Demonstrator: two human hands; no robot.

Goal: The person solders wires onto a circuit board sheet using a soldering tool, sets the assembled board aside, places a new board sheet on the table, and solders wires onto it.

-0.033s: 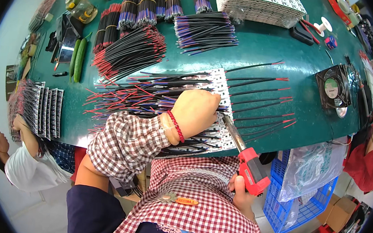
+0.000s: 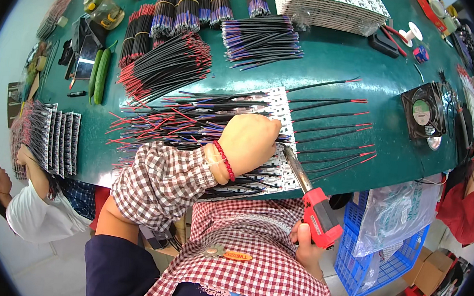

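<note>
My left hand [image 2: 250,143], with a red braided bracelet at its wrist, lies closed over a white circuit board panel [image 2: 279,104]. Its fingertips are bent down and hidden, so what they pinch cannot be made out. Black wires [image 2: 194,123] with red and blue ends lie across the panel to the left, and more black wires [image 2: 329,122] stick out past its right edge. My right hand [image 2: 306,245] grips a red and black soldering gun [image 2: 322,218]. The metal barrel slants up and left, its tip at the panel close beside my left fingers.
Loose wire piles [image 2: 168,66] and banded wire bundles [image 2: 187,8] lie beyond the panel. Stacked white panels [image 2: 331,7] stand at the back, a small fan [image 2: 422,112] at right, cucumbers [image 2: 102,75] at left. A blue crate [image 2: 376,267] is below right. A co-worker [image 2: 40,204] sits at left.
</note>
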